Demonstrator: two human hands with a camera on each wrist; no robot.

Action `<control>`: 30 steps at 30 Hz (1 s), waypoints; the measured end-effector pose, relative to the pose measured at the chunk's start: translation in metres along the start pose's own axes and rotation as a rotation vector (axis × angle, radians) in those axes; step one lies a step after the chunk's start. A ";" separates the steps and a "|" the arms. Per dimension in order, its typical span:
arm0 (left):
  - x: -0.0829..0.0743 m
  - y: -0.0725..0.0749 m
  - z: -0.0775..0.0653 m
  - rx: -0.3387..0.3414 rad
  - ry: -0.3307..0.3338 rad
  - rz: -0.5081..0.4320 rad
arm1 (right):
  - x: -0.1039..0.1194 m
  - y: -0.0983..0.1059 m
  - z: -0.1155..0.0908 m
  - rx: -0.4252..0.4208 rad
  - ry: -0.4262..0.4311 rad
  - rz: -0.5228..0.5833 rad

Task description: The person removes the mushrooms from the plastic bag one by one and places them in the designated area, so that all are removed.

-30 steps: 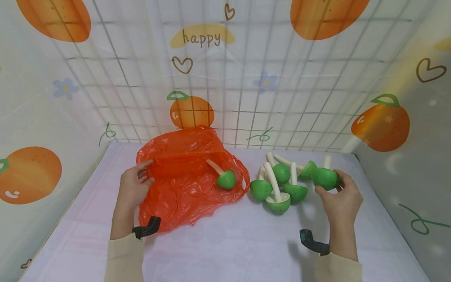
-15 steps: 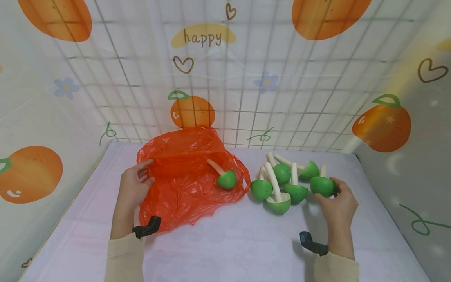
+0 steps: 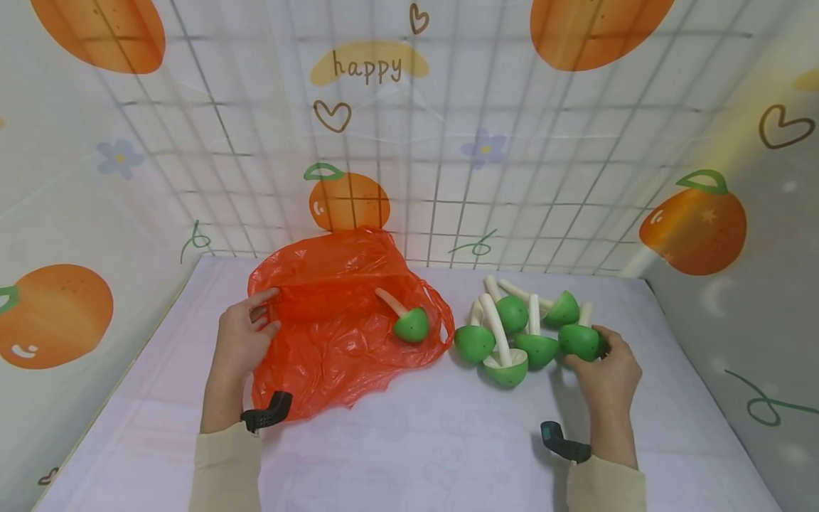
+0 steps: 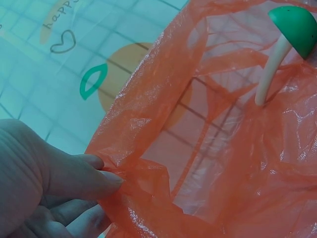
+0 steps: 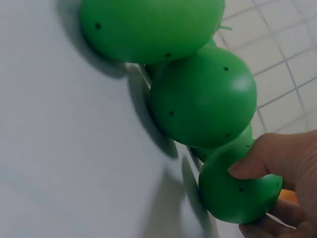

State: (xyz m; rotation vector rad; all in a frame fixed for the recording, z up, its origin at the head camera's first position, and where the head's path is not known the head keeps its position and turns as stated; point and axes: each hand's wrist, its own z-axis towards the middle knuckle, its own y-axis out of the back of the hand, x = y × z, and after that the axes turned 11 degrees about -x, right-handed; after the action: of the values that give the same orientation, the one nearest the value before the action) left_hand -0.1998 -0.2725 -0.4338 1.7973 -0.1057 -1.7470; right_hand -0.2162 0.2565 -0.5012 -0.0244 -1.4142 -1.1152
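Note:
My left hand point(image 3: 243, 338) pinches the left edge of a thin red plastic bag point(image 3: 320, 370) between thumb and fingers. The left wrist view shows the thumb on the film. One toy mushroom point(image 3: 411, 325) with a green cap lies at the bag's right side; its stem looks pinkish in the head view. At the right, my right hand point(image 3: 608, 370) grips another green-capped mushroom point(image 3: 579, 342) by its cap, at the right end of the pile. Thumb and fingers hold that cap point(image 5: 240, 191) from opposite sides in the right wrist view. Several similar mushrooms point(image 3: 505, 370) lie between bag and hand.
A pale cloth covers the table point(image 3: 409, 455). Behind it rises a wire grid point(image 3: 531, 206) under a printed sheet with oranges and hearts. Similar printed sheets stand at the left and right. A black device is strapped to each wrist.
My right hand has moved left and toward me, lowering the gripped mushroom beside the pile. The left hand, the bag and the mushroom on it have stayed in place.

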 end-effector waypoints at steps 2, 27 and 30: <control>0.000 0.000 0.000 0.002 -0.005 0.000 | -0.001 -0.001 0.000 -0.001 0.000 -0.010; 0.001 -0.001 0.000 0.003 -0.037 -0.005 | 0.012 0.012 -0.003 -0.002 0.040 -0.029; 0.001 -0.001 0.000 0.003 -0.031 -0.003 | 0.018 0.014 -0.005 -0.043 0.059 -0.009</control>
State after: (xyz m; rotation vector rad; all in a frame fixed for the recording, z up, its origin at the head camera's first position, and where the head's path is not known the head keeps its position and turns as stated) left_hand -0.1998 -0.2720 -0.4348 1.7739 -0.1186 -1.7777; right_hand -0.2080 0.2508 -0.4804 -0.0159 -1.3392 -1.1451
